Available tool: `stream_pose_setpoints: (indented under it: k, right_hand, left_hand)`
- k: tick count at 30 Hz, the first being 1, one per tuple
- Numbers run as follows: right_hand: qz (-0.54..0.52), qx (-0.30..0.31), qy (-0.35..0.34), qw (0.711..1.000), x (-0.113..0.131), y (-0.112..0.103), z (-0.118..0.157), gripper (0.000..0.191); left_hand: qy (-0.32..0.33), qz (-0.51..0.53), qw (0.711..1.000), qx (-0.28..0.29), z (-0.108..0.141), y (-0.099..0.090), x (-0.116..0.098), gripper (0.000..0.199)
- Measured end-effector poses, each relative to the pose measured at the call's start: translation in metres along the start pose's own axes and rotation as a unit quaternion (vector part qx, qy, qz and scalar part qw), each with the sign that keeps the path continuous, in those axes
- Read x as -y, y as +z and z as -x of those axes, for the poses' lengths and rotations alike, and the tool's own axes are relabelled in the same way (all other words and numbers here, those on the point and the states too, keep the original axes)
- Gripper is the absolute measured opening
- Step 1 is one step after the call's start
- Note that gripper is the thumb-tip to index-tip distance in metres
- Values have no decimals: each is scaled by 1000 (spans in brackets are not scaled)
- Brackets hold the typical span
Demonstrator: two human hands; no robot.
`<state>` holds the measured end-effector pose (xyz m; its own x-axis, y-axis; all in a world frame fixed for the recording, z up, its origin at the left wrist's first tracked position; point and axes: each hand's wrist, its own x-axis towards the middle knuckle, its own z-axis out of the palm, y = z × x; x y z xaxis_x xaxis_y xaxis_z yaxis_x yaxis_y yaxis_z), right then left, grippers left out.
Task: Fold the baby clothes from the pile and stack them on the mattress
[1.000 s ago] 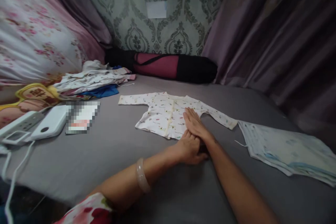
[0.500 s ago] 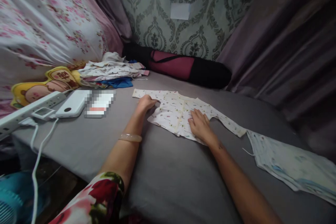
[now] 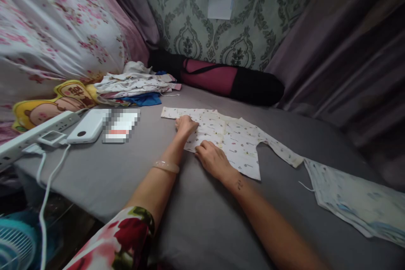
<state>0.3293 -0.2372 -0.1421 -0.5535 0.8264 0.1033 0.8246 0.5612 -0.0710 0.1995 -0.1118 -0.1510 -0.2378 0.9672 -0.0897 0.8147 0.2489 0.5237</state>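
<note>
The left hand point(image 3: 186, 125) and right hand point(image 3: 214, 159) curl over the little shirt point(image 3: 243, 149), whether pinching I can't tell; an uneven tug could crease it

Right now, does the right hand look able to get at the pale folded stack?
Likely yes: between the right hand and the folded stack lie only the small shirt and grey sheet, both low.

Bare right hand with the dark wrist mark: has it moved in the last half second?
Yes: the bare right hand has shifted left, toward the bangled left hand, judged against the long black-and-maroon fabric bag.
</note>
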Motion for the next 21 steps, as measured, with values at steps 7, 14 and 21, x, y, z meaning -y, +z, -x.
stream_pose_setpoints:
  k: [7,14,21]
  right_hand:
    - [30,19,-26,999,0,-3,3,27]
    - [-57,43,-20,997,-2,-6,8,42]
    - [-186,-6,-24,982,-19,-12,10,27]
  left_hand:
    - [69,-5,997,-26,-5,4,3,26]
    - [183,-134,971,-81,-7,10,8,24]
    - [210,-140,964,-84,10,2,6,27]
